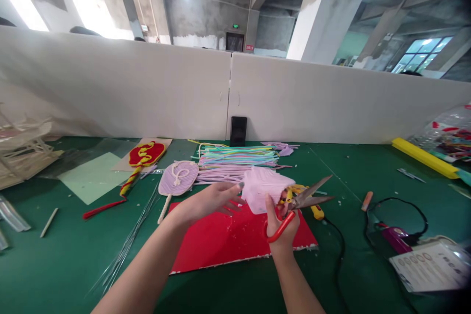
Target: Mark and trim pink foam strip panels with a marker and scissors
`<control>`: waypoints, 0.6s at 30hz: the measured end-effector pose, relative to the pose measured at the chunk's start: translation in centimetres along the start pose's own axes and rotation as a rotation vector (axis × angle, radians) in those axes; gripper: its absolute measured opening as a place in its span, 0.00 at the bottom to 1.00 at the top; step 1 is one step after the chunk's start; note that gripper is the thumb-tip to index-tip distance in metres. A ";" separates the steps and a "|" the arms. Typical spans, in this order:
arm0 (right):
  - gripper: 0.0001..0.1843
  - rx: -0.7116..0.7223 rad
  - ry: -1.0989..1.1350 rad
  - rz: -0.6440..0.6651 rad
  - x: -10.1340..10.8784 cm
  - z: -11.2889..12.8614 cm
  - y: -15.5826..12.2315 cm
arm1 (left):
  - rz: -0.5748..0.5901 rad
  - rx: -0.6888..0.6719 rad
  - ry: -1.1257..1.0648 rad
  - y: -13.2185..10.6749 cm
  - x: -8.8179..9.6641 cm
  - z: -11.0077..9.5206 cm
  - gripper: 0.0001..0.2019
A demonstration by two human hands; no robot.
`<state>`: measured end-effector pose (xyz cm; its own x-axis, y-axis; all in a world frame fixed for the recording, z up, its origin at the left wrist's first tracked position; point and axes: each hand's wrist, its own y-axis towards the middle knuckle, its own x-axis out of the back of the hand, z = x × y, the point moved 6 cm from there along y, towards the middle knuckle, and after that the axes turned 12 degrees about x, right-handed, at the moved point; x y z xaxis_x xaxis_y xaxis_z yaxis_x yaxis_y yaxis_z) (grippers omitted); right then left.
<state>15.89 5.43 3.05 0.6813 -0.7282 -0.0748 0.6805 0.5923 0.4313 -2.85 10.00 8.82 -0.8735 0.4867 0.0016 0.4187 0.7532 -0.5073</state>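
Note:
My right hand [282, 228] grips a pair of scissors [311, 195] with red handles, their blades apart and pointing right. Its thumb also presses on a pale lilac ribbed piece [259, 189], held up above a red board [221, 240]. My left hand [217, 201] is open, fingers stretched toward the left edge of that piece; whether they touch it I cannot tell. Behind lie bundles of lilac pipe cleaners [221, 175] and mint-green ones [235, 156]. A lilac fan shape [179, 178] with a pale handle rests left of the board.
A red and yellow fan shape [147, 153] with a tassel lies farther left, near thin wires [136, 225]. A yellow tool [317, 212] trails a black cord at right. A purple device [396, 239], a card [429, 265] and a yellow bar [425, 158] lie beyond. A phone [238, 131] leans on the partition.

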 end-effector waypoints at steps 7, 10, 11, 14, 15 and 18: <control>0.22 -0.204 0.190 0.111 -0.8 -2.3 0.5 | -0.043 -0.104 0.073 1.4 2.5 1.0 0.10; 0.18 -0.212 0.434 0.112 -1.4 -2.0 1.1 | -0.149 -0.050 0.083 1.6 4.3 1.3 0.14; 0.17 -0.227 0.487 0.096 -1.5 -1.9 1.1 | -0.102 -0.013 0.081 1.7 4.1 1.5 0.17; 0.16 -0.284 0.547 0.094 -1.7 -1.6 1.0 | 0.290 0.046 -0.067 1.9 1.2 1.9 0.28; 0.16 -0.295 0.557 0.111 -1.9 -1.4 0.9 | 0.420 0.047 -0.144 1.9 0.1 1.9 0.31; 0.16 -0.293 0.582 0.173 -2.2 -1.1 0.7 | 0.546 0.029 -0.297 2.5 -1.9 2.3 0.28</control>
<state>15.15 7.81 2.50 0.7656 -0.3585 -0.5341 0.5375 0.8128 0.2248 -0.68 9.92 5.61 -0.5683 0.6518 -0.5021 0.8216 0.4158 -0.3901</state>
